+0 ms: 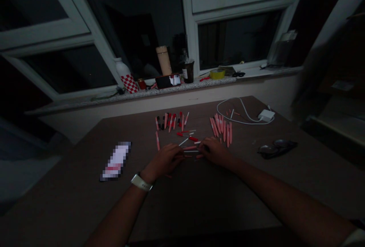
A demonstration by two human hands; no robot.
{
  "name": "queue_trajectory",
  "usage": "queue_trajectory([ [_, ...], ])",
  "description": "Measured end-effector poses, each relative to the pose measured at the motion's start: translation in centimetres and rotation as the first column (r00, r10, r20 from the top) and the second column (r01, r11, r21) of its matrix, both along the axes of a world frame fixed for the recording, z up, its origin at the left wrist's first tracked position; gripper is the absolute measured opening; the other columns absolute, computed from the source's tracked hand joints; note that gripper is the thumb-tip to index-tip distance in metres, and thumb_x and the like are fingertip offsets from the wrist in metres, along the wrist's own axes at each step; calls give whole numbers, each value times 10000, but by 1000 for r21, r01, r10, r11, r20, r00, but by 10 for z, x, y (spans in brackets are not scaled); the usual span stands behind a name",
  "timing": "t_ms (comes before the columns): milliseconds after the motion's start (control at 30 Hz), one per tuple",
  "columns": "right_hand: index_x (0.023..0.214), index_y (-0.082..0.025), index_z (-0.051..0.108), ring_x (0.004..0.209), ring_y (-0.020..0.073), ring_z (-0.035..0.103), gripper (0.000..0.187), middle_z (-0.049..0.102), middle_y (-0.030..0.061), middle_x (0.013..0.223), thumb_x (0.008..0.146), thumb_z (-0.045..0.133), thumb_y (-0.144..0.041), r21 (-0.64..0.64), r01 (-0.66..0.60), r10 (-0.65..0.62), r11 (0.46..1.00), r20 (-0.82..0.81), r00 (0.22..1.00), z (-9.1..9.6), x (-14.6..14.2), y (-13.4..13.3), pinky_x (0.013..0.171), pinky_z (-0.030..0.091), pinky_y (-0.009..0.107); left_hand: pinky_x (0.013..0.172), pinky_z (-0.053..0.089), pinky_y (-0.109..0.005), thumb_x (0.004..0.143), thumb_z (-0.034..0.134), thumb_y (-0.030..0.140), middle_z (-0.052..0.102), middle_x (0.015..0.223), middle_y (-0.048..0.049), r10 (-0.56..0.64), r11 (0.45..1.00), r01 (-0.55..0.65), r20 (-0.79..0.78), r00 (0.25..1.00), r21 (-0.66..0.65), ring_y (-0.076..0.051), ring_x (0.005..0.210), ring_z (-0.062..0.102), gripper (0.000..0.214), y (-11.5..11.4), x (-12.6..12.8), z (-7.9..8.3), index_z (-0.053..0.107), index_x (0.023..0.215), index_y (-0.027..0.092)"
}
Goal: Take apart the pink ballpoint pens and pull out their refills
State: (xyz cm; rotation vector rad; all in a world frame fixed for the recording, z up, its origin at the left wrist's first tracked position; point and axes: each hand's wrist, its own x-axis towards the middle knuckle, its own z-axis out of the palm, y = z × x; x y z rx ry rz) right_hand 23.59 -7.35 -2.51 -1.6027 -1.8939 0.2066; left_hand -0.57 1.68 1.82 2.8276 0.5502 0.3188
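My left hand [164, 160] rests on the brown table [199, 193] with its fingers curled around small pink pen parts [190, 148]. My right hand [214, 151] lies opposite, fingers pinched on the same cluster of thin pink and white pieces. A watch sits on my left wrist [141, 182]. Beyond the hands lie a row of red and pink pen parts [171, 121] and a group of assembled pink pens [221, 127]. A single pink pen [157, 140] lies to the left. The dim light hides exactly what each finger grips.
A phone [116, 161] lies at the left, sunglasses [276, 148] at the right, a white charger with cable [265, 115] at the back right. The windowsill [171, 89] holds bottles, a cup, a tape roll [217, 73] and a phone.
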Motion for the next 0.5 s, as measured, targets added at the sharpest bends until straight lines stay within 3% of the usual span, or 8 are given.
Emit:
queue_trajectory([
  [300, 863, -180, 692, 849, 206, 614, 149, 696, 57, 876, 940, 596, -265, 58, 67, -62, 996, -87, 994, -4, 0, 3, 756, 406, 311, 828, 461, -316, 945, 594, 248, 611, 1034, -64, 7, 1000, -5, 68, 998, -25, -202, 983, 557, 120, 7, -6, 6, 643, 1036, 187],
  [500, 879, -186, 691, 845, 199, 616, 149, 688, 47, 867, 945, 611, -293, 113, 86, -71, 990, -129, 989, 2, -2, 1, 767, 416, 310, 828, 460, -305, 913, 634, 192, 629, 951, -37, -87, 978, 84, -8, 996, -191, -183, 947, 578, 98, 14, -18, 19, 730, 922, 210],
])
